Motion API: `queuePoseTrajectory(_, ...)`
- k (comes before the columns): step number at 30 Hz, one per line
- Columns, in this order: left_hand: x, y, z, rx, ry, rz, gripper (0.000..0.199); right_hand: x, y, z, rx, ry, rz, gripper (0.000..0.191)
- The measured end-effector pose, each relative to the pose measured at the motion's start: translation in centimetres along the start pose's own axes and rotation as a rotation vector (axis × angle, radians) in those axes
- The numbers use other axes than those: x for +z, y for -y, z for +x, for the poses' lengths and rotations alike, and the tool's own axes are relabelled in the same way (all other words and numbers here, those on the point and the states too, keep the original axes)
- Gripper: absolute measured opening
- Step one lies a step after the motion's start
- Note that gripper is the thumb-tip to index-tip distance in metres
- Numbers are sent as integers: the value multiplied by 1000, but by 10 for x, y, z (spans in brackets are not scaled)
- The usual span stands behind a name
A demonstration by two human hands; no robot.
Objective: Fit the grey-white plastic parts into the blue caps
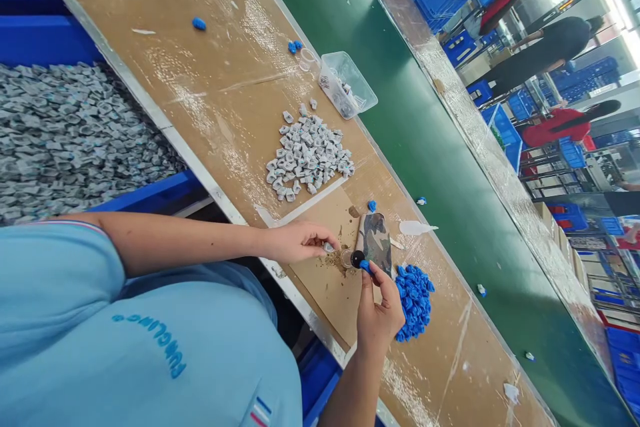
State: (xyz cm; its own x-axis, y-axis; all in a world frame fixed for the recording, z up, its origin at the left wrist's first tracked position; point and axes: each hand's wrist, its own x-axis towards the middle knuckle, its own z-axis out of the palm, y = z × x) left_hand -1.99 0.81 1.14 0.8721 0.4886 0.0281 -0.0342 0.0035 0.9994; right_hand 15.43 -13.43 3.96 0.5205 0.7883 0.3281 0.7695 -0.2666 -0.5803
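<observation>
My left hand pinches a small grey-white plastic piece between thumb and fingers. Facing it, my right hand grips a small blue piece with its fingertips. Right by both sets of fingertips are a little clear cup and a round black part; I cannot tell whether the black part touches the blue piece. They sit over a brown board with dark crumbs scattered on it. A camouflage-patterned pouch or phone lies just beyond. Blue pieces are heaped beside my right hand.
Grey-white pieces form a pile on the workbench, near a clear plastic box. A blue bin full of grey pieces stands at left. Beyond the bench runs a green conveyor belt carrying a few small pieces. Several people work farther off.
</observation>
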Motion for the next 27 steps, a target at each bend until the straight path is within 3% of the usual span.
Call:
queuePoseTrajectory(5,15,8,2,-114,-41,-163,25,4,0,-2,352,-71,345,37)
queuePoseTrajectory(9,23,12,6,-137,-47,-294,15,8,10,-10,447,-36,519,38)
queuePoseTrajectory(14,22,12,6,-133,-59,-302,21,17,27,-24,364,47,526,28)
queuePoseTrajectory(19,24,15,4,-101,-41,-317,24,23,26,-28,235,125,381,28)
queuePoseTrajectory(27,24,17,1,-11,-34,-249,22,16,21,-26,56,117,282,20)
